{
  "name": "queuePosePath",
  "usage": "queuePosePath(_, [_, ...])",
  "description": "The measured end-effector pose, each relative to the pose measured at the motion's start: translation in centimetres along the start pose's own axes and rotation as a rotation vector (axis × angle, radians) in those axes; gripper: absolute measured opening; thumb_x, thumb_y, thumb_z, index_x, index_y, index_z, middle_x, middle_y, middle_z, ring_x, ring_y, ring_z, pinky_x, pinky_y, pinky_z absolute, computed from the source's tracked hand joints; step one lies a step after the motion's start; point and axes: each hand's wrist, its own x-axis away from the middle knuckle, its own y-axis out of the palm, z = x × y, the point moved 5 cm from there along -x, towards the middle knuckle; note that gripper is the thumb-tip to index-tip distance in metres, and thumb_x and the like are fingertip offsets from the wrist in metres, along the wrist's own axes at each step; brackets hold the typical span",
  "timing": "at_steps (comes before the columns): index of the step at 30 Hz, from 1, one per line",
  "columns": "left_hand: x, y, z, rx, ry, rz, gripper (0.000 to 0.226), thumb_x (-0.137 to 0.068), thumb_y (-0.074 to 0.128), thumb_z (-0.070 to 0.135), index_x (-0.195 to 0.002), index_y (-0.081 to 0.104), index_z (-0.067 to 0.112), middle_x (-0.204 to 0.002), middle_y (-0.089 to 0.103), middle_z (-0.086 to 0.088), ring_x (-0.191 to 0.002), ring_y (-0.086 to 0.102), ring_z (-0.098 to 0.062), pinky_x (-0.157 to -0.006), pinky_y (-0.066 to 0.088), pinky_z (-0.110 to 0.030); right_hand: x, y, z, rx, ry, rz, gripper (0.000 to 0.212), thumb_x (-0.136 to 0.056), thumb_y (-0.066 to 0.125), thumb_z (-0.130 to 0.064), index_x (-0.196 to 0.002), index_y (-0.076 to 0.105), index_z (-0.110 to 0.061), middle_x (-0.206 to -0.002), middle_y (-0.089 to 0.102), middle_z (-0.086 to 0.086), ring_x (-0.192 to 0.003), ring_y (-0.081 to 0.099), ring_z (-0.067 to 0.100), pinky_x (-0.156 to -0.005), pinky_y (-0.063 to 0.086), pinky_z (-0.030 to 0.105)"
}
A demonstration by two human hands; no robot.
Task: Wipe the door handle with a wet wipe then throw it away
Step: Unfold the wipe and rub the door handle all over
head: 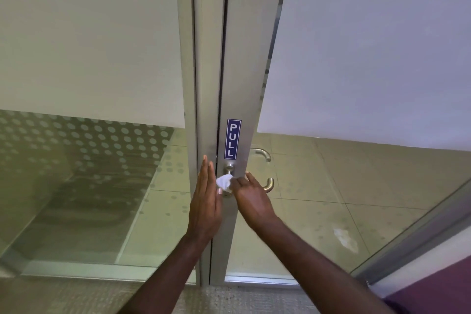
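A silver door handle [229, 168] sticks out of the aluminium door stile [240, 99], just under a blue PULL sign [233, 138]. My right hand [251, 194] pinches a crumpled white wet wipe [224, 182] and presses it against the handle, hiding its lower part. My left hand [207, 195] is flat with fingers straight, resting against the door frame [204, 120] just left of the wipe. A second curved handle [265, 169] shows through the glass on the far side of the door.
Frosted glass panels [89, 46] flank the frame on both sides. Through the lower clear glass I see a tiled floor [318, 186]. A purple surface [433, 288] lies at the lower right.
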Motion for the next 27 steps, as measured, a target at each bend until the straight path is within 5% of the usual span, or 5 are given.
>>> queuePosePath(6, [0.6, 1.1, -0.4, -0.017, 0.010, 0.006, 0.063, -0.105, 0.032, 0.020, -0.164, 0.008, 0.014, -0.174, 0.000, 0.001, -0.160, 0.008, -0.019, -0.122, 0.037, -0.045, 3.7, -0.5, 7.0, 0.051, -0.244, 0.211, 0.042, -0.076, 0.066, 0.009, -0.113, 0.071, -0.010, -0.110, 0.074, 0.009, -0.108, 0.069, 0.027, -0.114, 0.042, 0.043])
queuePosePath(13, [0.4, 1.4, 0.6, 0.035, 0.023, 0.019, 0.064, -0.105, 0.033, 0.016, -0.164, 0.009, 0.017, -0.174, 0.005, 0.000, -0.160, 0.011, -0.019, -0.125, 0.019, -0.017, 6.1, 1.9, 9.5, -0.144, 0.027, 0.321, 0.061, -0.083, 0.064, 0.017, -0.138, 0.059, -0.009, -0.148, 0.055, 0.009, -0.136, 0.052, 0.023, -0.120, 0.031, 0.039])
queuePosePath(16, [0.3, 0.9, 0.4, 0.033, 0.016, 0.037, 0.064, -0.105, 0.033, 0.016, -0.164, 0.009, 0.018, -0.174, 0.006, 0.000, -0.160, 0.011, -0.020, -0.124, 0.018, -0.016, 6.5, 2.6, 9.0, -0.432, 0.243, 0.355, 0.053, -0.095, 0.052, 0.010, -0.143, 0.055, -0.013, -0.147, 0.055, 0.001, -0.135, 0.052, 0.011, -0.118, 0.033, 0.031])
queuePosePath(20, [0.5, 1.1, 0.5, 0.028, 0.002, 0.044, 0.064, -0.105, 0.033, 0.018, -0.164, 0.009, 0.019, -0.174, 0.006, 0.000, -0.160, 0.011, -0.021, -0.125, 0.016, -0.017, 6.3, 2.9, 8.9, -0.944, 0.660, 0.545, 0.027, -0.105, 0.049, -0.014, -0.105, 0.074, -0.025, -0.066, 0.051, -0.018, -0.059, 0.043, 0.000, -0.060, 0.039, 0.025])
queuePosePath(27, [1.1, 1.8, 1.2, 0.048, 0.017, 0.026, 0.063, -0.106, 0.033, 0.020, -0.164, 0.009, 0.020, -0.174, 0.007, 0.000, -0.160, 0.011, -0.020, -0.127, 0.015, -0.021, 5.3, 5.4, 7.8, -1.921, 1.088, 0.639, 0.025, -0.103, 0.046, -0.003, -0.110, 0.070, -0.003, -0.111, 0.077, 0.010, -0.100, 0.071, 0.022, -0.096, 0.052, 0.036])
